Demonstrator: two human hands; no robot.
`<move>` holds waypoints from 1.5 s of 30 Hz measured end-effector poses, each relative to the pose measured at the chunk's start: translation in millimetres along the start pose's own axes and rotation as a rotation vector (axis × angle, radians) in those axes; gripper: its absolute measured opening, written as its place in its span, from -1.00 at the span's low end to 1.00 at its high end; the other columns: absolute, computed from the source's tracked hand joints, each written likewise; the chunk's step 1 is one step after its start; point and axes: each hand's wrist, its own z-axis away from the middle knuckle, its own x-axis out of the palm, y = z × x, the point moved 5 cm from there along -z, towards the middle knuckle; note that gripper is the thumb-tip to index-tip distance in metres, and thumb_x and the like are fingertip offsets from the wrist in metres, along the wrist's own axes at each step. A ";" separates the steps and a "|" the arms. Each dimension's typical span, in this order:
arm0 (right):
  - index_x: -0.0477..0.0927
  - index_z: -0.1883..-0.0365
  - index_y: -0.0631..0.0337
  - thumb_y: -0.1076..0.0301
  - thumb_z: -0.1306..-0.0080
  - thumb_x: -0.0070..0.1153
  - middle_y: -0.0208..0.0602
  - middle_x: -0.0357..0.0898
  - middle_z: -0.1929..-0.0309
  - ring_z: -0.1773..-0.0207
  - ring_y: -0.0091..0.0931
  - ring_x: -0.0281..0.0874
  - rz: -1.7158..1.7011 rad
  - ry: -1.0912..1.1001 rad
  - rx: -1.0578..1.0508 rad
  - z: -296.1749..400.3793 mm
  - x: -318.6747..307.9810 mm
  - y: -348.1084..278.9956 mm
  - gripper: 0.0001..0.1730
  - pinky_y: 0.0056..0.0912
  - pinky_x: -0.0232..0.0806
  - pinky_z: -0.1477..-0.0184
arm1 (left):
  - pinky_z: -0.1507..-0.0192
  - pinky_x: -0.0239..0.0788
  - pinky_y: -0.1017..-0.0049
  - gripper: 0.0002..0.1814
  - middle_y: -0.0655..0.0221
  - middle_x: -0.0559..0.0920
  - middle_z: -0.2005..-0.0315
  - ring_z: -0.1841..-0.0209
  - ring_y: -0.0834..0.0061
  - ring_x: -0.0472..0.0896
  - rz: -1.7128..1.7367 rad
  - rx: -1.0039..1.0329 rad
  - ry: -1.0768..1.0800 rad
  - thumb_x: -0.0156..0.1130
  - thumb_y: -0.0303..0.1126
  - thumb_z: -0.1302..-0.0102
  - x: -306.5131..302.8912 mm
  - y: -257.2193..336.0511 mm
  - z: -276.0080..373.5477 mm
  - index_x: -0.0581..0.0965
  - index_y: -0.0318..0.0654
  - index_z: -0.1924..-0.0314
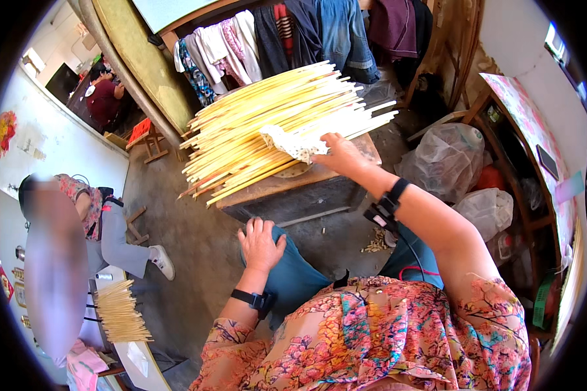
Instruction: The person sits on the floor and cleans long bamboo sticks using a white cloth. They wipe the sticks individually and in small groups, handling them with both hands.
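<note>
My right hand reaches over the near right side of a wide pile of pale, thin wooden or bamboo sticks. Its fingers and thumb pinch the end of a white patterned cloth, which lies crumpled on the sticks. The pile rests on a low wooden table, with stick ends jutting past its left and right sides. My left hand lies on my left knee, fingers apart, with nothing in it.
Short stick offcuts litter the floor between my legs. Filled plastic bags crowd a wooden shelf unit at right. Clothes hang behind the pile. At left another person sits by a board bearing more sticks.
</note>
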 end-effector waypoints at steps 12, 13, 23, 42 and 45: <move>0.52 0.25 0.22 0.32 -0.24 0.08 -0.26 0.56 0.41 0.43 -0.41 0.52 -0.544 0.033 0.237 -57.9 46.8 1.0 -0.82 -0.42 0.38 0.38 | -0.17 0.02 0.03 -0.57 0.12 0.41 -0.05 -0.20 0.13 0.27 0.073 0.005 0.036 0.28 -0.14 -0.01 -4.5 -36.9 22.7 0.47 -0.16 0.14; 0.52 0.25 0.21 0.35 -0.26 0.07 -0.34 0.57 0.42 0.46 -0.52 0.50 -0.791 0.094 0.277 -59.9 34.0 -0.7 -0.85 -0.53 0.35 0.43 | -0.17 0.03 0.05 -0.57 0.12 0.41 -0.06 -0.20 0.13 0.27 0.070 0.003 0.037 0.28 -0.14 -0.02 -5.6 -41.7 25.9 0.47 -0.16 0.13; 0.46 0.38 0.20 0.42 -0.31 -0.02 -0.45 0.50 0.53 0.58 -0.66 0.44 -0.690 0.494 0.268 49.7 -167.1 48.9 -0.91 -0.66 0.26 0.58 | -0.13 0.12 0.13 -0.55 0.08 0.43 -0.05 -0.15 0.06 0.33 0.064 0.007 0.108 0.25 -0.14 -0.04 -2.1 -89.0 44.8 0.46 -0.17 0.08; 0.53 0.25 0.28 0.39 -0.31 -0.06 -0.37 0.53 0.57 0.67 -0.63 0.40 -0.805 0.281 0.572 153.9 -190.4 107.7 -0.83 -0.61 0.24 0.63 | -0.01 0.28 0.32 -0.69 0.14 0.54 0.17 0.05 0.14 0.47 0.520 0.188 0.091 0.25 -0.42 -0.10 -51.9 -12.9 -46.1 0.49 -0.28 0.12; 0.54 0.27 0.26 0.35 -0.33 -0.03 -0.44 0.53 0.56 0.67 -0.68 0.42 -0.837 0.095 0.564 121.8 -152.1 79.2 -0.82 -0.68 0.23 0.69 | 0.03 0.30 0.31 -0.77 0.19 0.56 0.26 0.11 0.11 0.47 0.489 0.250 0.165 0.22 -0.46 -0.09 -58.2 20.1 -76.3 0.51 -0.27 0.20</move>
